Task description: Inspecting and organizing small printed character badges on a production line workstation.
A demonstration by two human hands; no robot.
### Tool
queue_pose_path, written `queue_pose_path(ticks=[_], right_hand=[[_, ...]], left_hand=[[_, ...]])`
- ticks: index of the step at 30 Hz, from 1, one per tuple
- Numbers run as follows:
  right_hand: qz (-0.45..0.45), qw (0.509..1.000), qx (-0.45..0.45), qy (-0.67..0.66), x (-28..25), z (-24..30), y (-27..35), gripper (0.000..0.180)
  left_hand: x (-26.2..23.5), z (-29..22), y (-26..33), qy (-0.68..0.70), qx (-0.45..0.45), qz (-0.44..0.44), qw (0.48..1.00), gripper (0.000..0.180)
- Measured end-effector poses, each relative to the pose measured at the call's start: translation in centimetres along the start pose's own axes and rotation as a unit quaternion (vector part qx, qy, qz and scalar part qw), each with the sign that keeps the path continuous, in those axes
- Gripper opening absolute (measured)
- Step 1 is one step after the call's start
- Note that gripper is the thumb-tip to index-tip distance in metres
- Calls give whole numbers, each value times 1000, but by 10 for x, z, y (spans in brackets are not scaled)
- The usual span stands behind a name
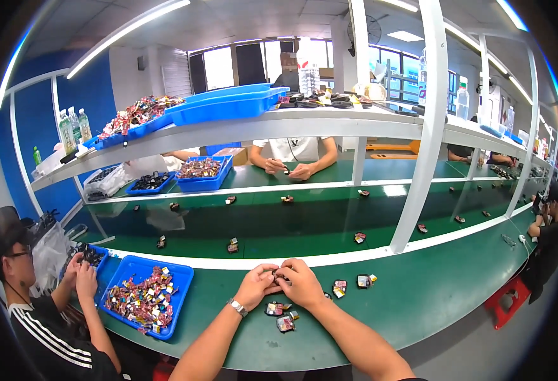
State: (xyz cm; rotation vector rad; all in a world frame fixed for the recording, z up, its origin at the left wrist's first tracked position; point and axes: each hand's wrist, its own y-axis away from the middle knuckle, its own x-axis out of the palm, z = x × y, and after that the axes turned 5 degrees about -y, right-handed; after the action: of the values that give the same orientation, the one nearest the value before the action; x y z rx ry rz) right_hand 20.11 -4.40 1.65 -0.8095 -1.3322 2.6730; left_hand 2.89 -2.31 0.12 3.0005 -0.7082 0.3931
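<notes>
Over the green bench top [330, 343], my left hand [255, 287] and my right hand [297, 280] meet, fingers closed together. Between the fingertips is a small dark piece, mostly covered, so its kind does not show. A metal-banded watch sits on my left wrist. Just below the hands lie two small black casings with reddish and pale parts, one nearer me [285, 324] and one behind it [275, 308]. To the right of my right hand rest another such piece [339, 288] and a dark casing with a white and yellow part [366, 280].
A blue tray [189, 279] of small reddish and yellow-white parts stands at the left, beside a co-worker [50, 305] handling black pieces. Beyond a white rail, a dark green belt [304, 228] carries spaced pieces. A white post [422, 140] and shelf [241, 129] rise ahead; another person sits opposite.
</notes>
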Motion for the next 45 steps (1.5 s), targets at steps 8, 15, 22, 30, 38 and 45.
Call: queue_pose_path(ticks=[8,15,22,30,38,45], right_hand=[[-18,999,0,28,8,1,4,13],[-28,999,0,40,10,1,4,12],[-33,998,19,47,11,3,4,11],[-33,998,36,46,14,2,4,8],[-33,998,41,20,11,2,4,11],[-43,998,44,-2,8,1,5,12]], left_hand=[[3,0,2,-14,-4,-11,1000,26],[1,4,-1,-14,1,-12,1000,26],[4,3,-1,-13,-1,-23,1000,26],[1,6,-3,-15,4,-22,1000,25],[5,2,-2,-25,-3,-40,999,27],[6,0,0,26,5,-37,999,25]])
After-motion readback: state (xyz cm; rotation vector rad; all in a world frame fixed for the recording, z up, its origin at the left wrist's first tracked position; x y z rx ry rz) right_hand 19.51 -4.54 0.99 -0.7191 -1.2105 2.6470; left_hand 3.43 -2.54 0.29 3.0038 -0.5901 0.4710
